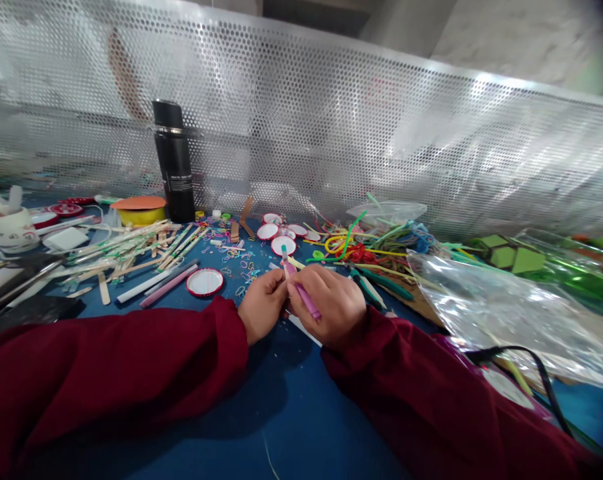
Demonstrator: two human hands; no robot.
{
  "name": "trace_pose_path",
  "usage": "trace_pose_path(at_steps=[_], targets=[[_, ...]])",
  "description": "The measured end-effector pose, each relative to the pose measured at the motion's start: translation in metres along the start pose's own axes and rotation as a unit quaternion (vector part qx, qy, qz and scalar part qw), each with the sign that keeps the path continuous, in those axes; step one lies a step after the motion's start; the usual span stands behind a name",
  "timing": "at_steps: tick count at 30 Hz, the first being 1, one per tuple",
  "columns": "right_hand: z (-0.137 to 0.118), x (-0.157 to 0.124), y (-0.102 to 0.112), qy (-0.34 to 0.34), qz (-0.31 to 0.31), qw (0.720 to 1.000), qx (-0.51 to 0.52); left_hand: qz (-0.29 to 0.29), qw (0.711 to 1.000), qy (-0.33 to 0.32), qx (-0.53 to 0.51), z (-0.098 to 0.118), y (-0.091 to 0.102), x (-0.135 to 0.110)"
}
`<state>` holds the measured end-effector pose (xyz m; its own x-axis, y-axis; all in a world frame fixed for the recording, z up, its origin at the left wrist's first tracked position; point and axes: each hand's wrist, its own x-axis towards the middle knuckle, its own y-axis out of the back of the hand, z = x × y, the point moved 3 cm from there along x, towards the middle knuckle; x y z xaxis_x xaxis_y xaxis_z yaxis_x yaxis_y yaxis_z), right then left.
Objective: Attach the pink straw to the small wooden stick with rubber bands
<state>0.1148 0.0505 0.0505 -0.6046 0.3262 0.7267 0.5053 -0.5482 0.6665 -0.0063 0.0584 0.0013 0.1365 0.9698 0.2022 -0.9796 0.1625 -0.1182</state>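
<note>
In the head view my right hand [334, 303] is closed round a slim pink pen-shaped tool [308, 301]. Its teal tip points up and away from me; its exact kind is unclear. My left hand [265, 297] is closed in a pinch against the right fingertips, and whatever sits between its fingers is hidden. Below both hands a narrow white strip [304, 330] shows on the blue table [286, 413]. Just beyond the hands lies a white-faced jar lid [284, 246], with several similar lids behind it. Left of my left hand is a red-rimmed lid [204, 282].
Wooden sticks [126, 250] and pink and white tubes [168, 285] lie left. A black bottle [175, 163] stands by a perforated metal screen [301, 113]. Right are pliers [368, 287], coloured cords [366, 243] and a clear plastic bag [511, 313]. Small coloured bands [236, 257] lie scattered mid-table.
</note>
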Motion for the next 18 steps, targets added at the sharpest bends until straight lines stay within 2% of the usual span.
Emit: trace_pose_path(at_steps=[18], targets=[[0.0011,-0.0005,-0.0008,0.0,0.004,1.0,0.0,0.003,1.0,0.001,0.018,-0.0014,0.0003,0.0007]])
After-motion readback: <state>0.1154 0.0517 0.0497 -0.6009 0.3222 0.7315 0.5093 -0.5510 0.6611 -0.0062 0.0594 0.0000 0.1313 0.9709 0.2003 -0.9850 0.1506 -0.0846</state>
